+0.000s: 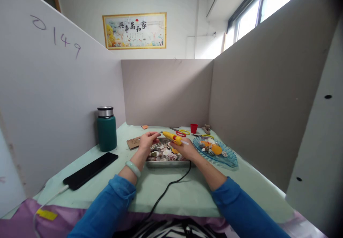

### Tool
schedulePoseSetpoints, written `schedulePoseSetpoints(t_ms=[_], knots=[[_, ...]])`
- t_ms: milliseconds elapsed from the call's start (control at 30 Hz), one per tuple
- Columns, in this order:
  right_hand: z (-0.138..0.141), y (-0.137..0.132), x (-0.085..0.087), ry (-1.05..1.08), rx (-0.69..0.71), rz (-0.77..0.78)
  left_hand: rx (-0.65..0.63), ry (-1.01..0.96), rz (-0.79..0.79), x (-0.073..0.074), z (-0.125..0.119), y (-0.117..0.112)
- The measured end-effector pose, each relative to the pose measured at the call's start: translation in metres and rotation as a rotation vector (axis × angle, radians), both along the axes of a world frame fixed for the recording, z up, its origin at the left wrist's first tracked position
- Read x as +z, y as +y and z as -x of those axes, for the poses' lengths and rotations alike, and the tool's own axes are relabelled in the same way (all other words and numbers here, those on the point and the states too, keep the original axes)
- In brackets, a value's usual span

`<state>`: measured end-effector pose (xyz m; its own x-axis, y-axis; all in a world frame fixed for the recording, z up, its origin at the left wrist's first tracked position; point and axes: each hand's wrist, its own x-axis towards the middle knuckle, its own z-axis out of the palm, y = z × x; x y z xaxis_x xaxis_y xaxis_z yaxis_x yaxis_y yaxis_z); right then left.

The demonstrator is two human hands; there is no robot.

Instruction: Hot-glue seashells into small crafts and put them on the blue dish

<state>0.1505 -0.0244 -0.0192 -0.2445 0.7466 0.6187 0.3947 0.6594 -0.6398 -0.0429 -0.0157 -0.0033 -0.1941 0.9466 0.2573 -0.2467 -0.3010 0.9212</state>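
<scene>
My right hand [185, 149] is wrapped round a yellow hot glue gun [172, 137], whose nozzle points left and a clear glue stick shows at its back end. My left hand [150, 139] pinches something small near the nozzle tip; I cannot make out what it is. Both hands are raised over a metal tray [167, 164] filled with shells and small stones [163, 154]. A black cord [168, 185] runs from the glue gun toward the table's front edge.
To the right lies a blue glass dish [230, 160] with shells and orange pieces. Behind are scissors [183, 133], a red cup [194, 128] and yellow-handled pliers or scissors [206, 136]. Left stand a green flask [107, 132], a black phone [91, 170] and a brown card [133, 143]. Partitions enclose the table.
</scene>
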Motion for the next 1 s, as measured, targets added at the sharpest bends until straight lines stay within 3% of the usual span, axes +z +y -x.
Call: schedulePoseSetpoints(t_ms=[1000], knots=[[0.0002,-0.0022,0.0029,-0.005,-0.028,-0.015,-0.049,-0.005,-0.009,0.0008,-0.0007,-0.0017]])
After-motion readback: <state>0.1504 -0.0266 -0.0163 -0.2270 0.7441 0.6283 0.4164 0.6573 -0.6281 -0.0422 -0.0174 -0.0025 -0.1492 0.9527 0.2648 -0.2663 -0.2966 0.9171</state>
